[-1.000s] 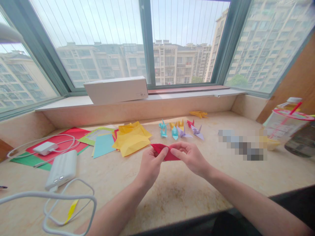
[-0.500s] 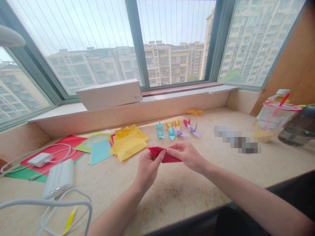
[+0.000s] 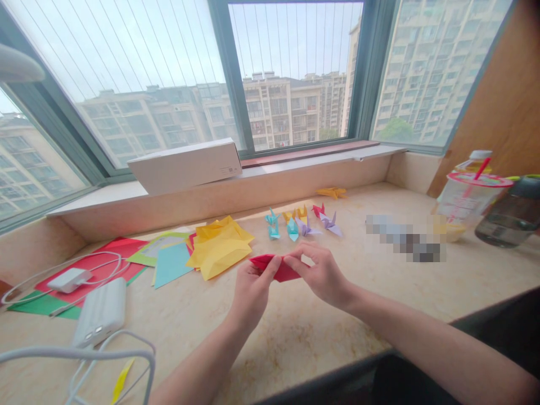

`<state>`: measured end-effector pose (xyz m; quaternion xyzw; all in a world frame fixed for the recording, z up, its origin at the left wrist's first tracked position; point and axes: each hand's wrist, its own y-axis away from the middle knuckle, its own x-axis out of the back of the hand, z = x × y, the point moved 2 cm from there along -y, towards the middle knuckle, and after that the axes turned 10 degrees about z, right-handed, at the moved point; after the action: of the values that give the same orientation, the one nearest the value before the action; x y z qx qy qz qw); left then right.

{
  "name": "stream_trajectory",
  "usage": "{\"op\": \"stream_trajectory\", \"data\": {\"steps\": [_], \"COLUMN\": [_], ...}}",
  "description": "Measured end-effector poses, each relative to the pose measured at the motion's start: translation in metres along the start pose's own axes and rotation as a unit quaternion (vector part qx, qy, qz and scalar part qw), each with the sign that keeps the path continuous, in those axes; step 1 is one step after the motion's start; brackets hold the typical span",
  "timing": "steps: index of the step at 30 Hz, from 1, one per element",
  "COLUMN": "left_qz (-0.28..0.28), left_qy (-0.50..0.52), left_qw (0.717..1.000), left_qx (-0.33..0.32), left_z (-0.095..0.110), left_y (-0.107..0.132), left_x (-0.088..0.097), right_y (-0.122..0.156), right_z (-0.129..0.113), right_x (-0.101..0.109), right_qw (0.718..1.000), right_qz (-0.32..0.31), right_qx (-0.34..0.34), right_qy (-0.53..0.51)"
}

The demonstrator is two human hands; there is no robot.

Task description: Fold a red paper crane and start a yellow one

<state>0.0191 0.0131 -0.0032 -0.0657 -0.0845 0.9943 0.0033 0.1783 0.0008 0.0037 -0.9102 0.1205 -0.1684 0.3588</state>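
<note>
Both my hands hold a folded piece of red paper (image 3: 278, 268) just above the marble ledge (image 3: 295, 332). My left hand (image 3: 250, 289) pinches its left end between thumb and fingers. My right hand (image 3: 317, 272) pinches its right part, fingers curled over the top. Behind the paper stands a row of several small folded paper cranes (image 3: 300, 223) in blue, yellow, red and lilac. A loose pile of yellow sheets (image 3: 219, 246) lies to the left of the cranes.
Flat sheets in blue (image 3: 172, 263), red (image 3: 105, 267) and green lie at the left with a white charger (image 3: 70, 279), a power bank (image 3: 101, 312) and cables. A white box (image 3: 185, 165) sits on the sill. A lidded cup (image 3: 468, 202) and bottle (image 3: 508, 216) stand at right.
The view has shifted a little to the right and up. My fingers have worked slightly along the red paper; both hands stay pinched on it at the same place.
</note>
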Motion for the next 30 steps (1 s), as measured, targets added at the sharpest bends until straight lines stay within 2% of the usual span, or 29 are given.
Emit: {"op": "stream_trajectory", "data": {"steps": [7,11,14,18,21,24,30], "left_qz": [-0.002,0.013,0.001,-0.033,-0.014,-0.001,-0.030], "left_qy": [0.047,0.031,0.033,0.046,0.031,-0.017,-0.122], "left_qw": [0.999,0.999,0.999,0.998,0.999,1.000,0.991], "left_qx": [0.016,0.015,0.031,0.037,0.029,0.012,-0.039], "left_z": [-0.006,-0.005,-0.003,0.000,0.003,0.008,0.015], "left_y": [-0.002,-0.001,-0.002,-0.005,-0.007,-0.008,-0.011], "left_x": [-0.001,0.000,0.002,0.006,0.009,0.011,0.013], "right_y": [-0.002,-0.005,-0.006,-0.006,-0.008,-0.010,-0.013], "right_z": [-0.002,0.002,0.005,0.007,0.009,0.010,0.010], "right_x": [0.001,0.001,0.002,0.002,0.004,0.007,0.012], "right_qw": [0.997,0.982,0.977,0.986,0.994,0.997,0.996], "right_qz": [-0.011,-0.054,-0.073,-0.066,-0.061,-0.064,-0.073], "right_qx": [-0.069,-0.149,-0.160,-0.125,-0.074,-0.037,0.037], "right_qy": [-0.039,-0.106,-0.117,-0.087,-0.048,-0.013,0.037]}}
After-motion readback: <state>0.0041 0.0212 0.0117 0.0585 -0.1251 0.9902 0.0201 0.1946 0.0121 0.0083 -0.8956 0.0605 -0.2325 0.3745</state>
